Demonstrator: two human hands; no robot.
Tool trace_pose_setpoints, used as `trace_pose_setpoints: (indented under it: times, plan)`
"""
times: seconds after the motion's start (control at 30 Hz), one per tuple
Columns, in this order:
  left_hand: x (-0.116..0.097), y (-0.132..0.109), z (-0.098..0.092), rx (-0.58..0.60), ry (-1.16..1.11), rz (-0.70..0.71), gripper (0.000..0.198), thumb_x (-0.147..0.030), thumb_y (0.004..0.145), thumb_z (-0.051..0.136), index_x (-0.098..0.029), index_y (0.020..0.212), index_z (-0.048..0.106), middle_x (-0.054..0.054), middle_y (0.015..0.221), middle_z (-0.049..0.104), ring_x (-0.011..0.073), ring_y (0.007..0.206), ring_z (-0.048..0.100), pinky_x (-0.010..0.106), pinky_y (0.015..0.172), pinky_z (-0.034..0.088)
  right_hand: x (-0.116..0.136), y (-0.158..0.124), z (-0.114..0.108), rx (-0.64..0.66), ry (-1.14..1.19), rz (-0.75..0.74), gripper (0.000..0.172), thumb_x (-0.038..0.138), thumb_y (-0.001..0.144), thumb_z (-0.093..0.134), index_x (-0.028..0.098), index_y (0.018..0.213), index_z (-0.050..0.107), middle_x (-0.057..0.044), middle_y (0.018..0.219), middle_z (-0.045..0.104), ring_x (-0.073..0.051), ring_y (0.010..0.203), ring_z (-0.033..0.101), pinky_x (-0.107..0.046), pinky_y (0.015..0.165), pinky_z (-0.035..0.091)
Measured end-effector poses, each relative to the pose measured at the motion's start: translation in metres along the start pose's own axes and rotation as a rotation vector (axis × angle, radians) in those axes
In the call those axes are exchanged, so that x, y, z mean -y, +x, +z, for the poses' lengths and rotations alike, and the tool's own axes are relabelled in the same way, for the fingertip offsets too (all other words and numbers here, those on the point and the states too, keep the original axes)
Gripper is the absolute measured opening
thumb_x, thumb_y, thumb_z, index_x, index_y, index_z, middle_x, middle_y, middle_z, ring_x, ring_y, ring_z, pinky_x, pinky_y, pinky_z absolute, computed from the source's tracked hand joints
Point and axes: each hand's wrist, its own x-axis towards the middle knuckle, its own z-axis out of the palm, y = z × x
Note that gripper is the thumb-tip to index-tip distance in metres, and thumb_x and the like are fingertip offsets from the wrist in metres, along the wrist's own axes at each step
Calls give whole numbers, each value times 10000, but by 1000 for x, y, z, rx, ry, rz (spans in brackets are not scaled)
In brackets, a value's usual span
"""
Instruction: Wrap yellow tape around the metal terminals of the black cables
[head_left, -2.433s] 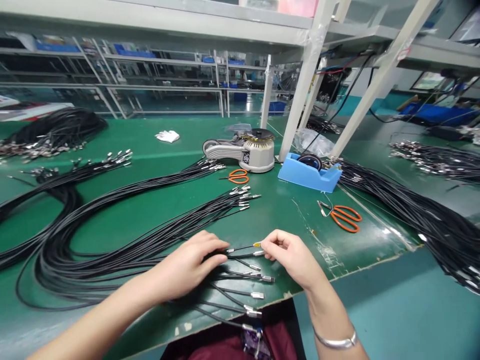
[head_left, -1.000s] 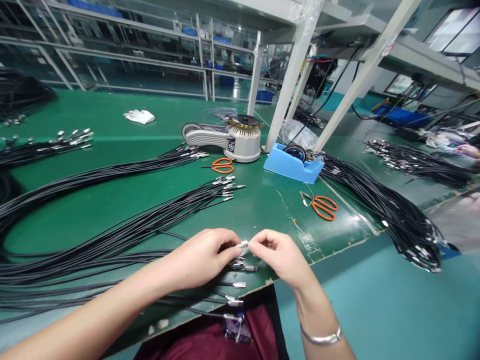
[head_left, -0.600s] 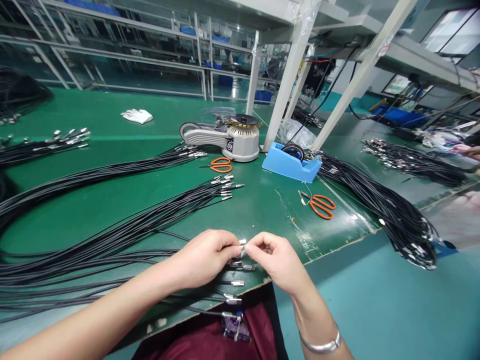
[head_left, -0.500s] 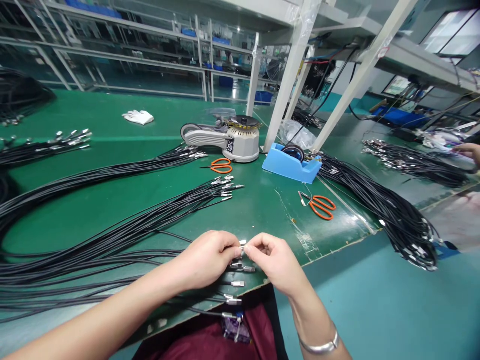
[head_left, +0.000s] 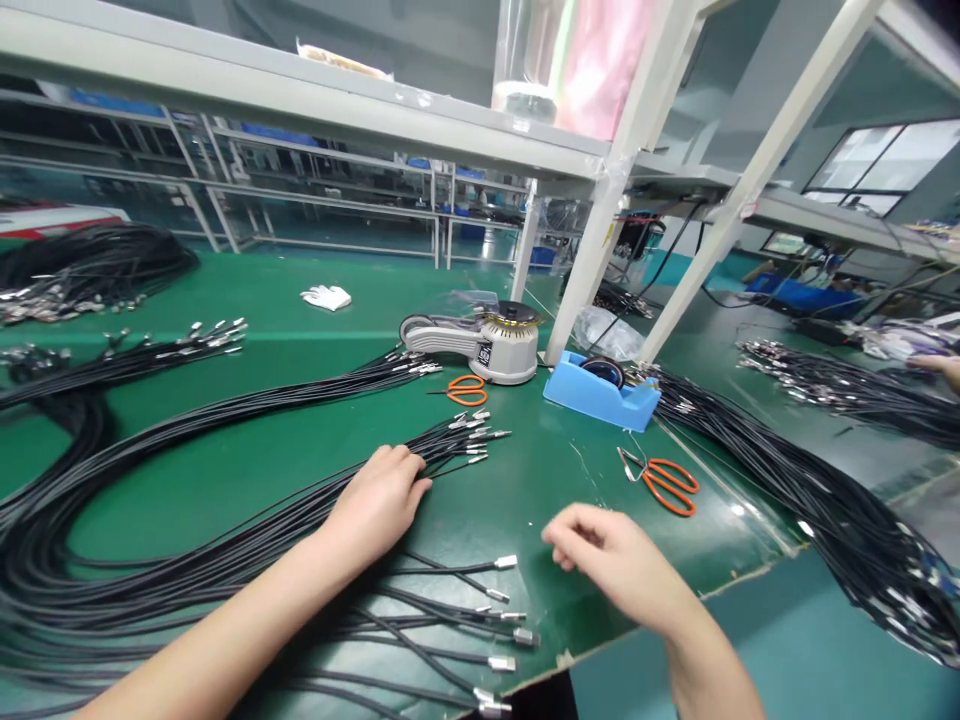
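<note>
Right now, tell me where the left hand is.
Head view, left of centre: the left hand lies on a bundle of black cables, just behind its metal tips, with the right hand apart to its right.

Green workbench [head_left: 322,335], grey shelving [head_left: 300,95], teal floor [head_left: 787,650]

Orange scissors [head_left: 670,484] lie just beyond the right hand [head_left: 622,570]. A blue tape holder [head_left: 600,392] and a grey tape dispenser [head_left: 480,345] sit farther ahead, and a white glove [head_left: 326,297] lies well beyond the left hand [head_left: 379,500].

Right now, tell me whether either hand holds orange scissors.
No: the near scissors and far scissors lie on the table, left hand on the cables, right hand hovering.
</note>
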Motion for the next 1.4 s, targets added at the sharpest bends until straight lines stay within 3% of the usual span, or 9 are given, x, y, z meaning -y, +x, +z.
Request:
trace_pose_setpoints:
  times: [0.17,0.4,0.47,0.57,0.67,0.83,1.0,1.17,1.4]
  plan:
    - [4,9,6,14,-10,-56,206,-178,837,445,-179,748,631,76,800,631,232,835,570,350,771,431,14,74,17,64,-121,-149,173,262,785,560,215,807,726,-36,789,719,-207,774,651,-317,741,481]
    - [4,0,-3,1,-92,-60,202,-172,871,354,-204,752,515,42,788,601,199,780,560,316,709,439,18,156,34,25,-53,-206,238,129,702,613,253,855,746,-26,1057,704,-236,1104,564,-365,1035,318]
    - [0,-4,-5,-50,-127,-18,195,-169,882,335,-210,748,470,43,819,577,201,809,539,322,735,436,16,159,31,4,18,-170,225,149,737,588,225,893,730,-48,1062,696,-219,1060,587,-371,990,374]
    - [-2,-7,-5,-111,-205,2,177,-187,899,325,-219,773,445,34,795,556,197,770,534,322,708,439,14,152,22,16,161,-86,234,262,828,515,175,957,689,-85,962,702,-163,784,656,-305,705,511]
    - [0,-8,-3,-85,-254,-10,168,-209,903,341,-226,782,456,22,767,565,191,733,552,313,679,443,17,144,15,83,308,-34,321,403,836,529,140,945,677,-79,831,700,-113,614,636,-221,542,484]
    - [-2,-5,0,-24,-306,-29,149,-230,893,377,-214,882,525,40,868,629,193,811,600,317,741,469,23,140,12,182,476,-33,342,381,635,761,109,834,699,-31,673,683,-115,622,641,-239,638,504]
    - [-30,21,2,-28,-437,-62,330,-284,861,465,-181,1166,539,52,955,680,196,867,634,319,812,483,24,138,7,217,576,-33,348,341,579,805,132,831,688,-35,703,709,-156,675,674,-280,665,515]
    - [-55,44,11,-132,-544,16,257,-242,871,439,-223,992,665,35,974,705,185,894,641,293,817,485,24,137,6,195,597,-38,275,301,552,829,120,690,675,-24,634,703,-96,543,608,-221,584,476]
    - [-53,25,49,-181,-557,-2,287,-297,905,408,-253,993,678,24,924,716,164,858,660,233,756,508,16,149,0,68,712,38,338,356,559,824,108,732,674,-37,612,688,-99,501,595,-204,511,464]
